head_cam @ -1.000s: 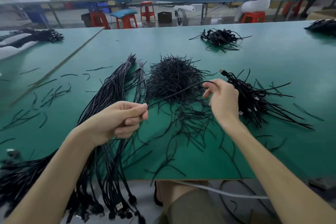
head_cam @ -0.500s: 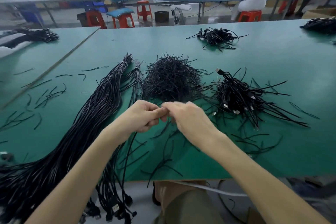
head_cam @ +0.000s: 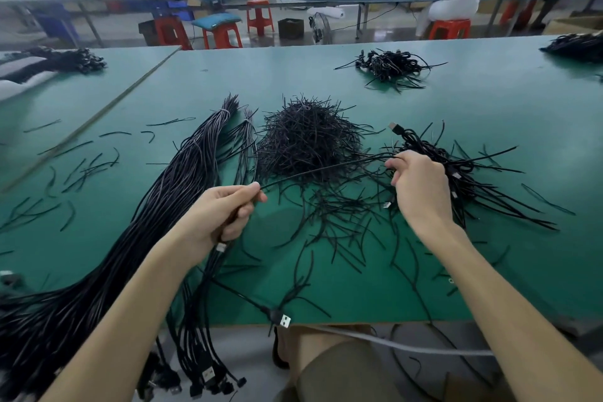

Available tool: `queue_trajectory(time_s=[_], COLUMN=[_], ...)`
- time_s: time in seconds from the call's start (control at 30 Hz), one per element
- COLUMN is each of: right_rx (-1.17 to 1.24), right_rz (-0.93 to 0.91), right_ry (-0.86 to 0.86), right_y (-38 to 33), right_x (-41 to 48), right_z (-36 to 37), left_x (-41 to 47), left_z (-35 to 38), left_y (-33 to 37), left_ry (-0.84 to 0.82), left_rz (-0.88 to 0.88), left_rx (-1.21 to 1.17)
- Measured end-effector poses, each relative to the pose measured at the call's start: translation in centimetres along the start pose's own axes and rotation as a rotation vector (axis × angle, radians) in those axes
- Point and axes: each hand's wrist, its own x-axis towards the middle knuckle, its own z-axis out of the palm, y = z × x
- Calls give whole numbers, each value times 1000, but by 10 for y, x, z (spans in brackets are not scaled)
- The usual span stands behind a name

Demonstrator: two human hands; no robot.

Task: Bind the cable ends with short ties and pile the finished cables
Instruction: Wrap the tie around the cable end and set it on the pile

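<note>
A thin black cable [head_cam: 326, 168] is stretched taut between the two hands above the green table [head_cam: 489, 101], just below the centre of the frame. The left hand [head_cam: 225, 209], at centre left, is closed: its fingers are curled into the palm and the cable is clamped between thumb and forefinger. A small pale connector [head_cam: 221, 247] is seen just beneath this hand. The right hand [head_cam: 421, 186], at centre right, is viewed from the back; its fingers are bent and the far end of the cable is pinched at the fingertips on its left edge. How tightly the other fingers are curled cannot be told.

Behind the stretched cable, at the centre of the frame, a dense heap of short ties [head_cam: 310, 140] is seen, with loose ties scattered below it toward the near table edge. A pile of bound cables [head_cam: 470, 173] lies at the right, just beyond and partly hidden by the right hand. A long bundle of unbound cables [head_cam: 146, 206] runs from upper centre to lower left and hangs over the table edge. A USB plug [head_cam: 284, 320] lies at the near edge, lower centre.
</note>
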Motion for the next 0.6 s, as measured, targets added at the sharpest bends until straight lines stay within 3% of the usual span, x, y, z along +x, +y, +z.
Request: queue_trajectory(time_s=[0.1, 0.2, 0.27, 0.4, 0.5, 0.6], right_rx=[132, 168, 161, 170, 185, 122], right_rz=[52, 91, 90, 31, -50, -257], right_ry=[80, 56, 37, 12, -7, -103], right_y=[2, 8, 9, 11, 8, 5], right_x=[5, 8, 6, 1, -8, -21], right_z=[-5, -8, -8, -9, -12, -20], left_x=[2, 3, 5, 10, 10, 8], left_z=[-2, -7, -11, -16, -8, 3], left_y=[-5, -5, -4, -1, 1, 4], left_ry=[85, 89, 92, 86, 74, 72], left_rz=[-5, 0, 3, 14, 55, 60], left_rx=[-2, -79, -255, -871, -1018, -1187])
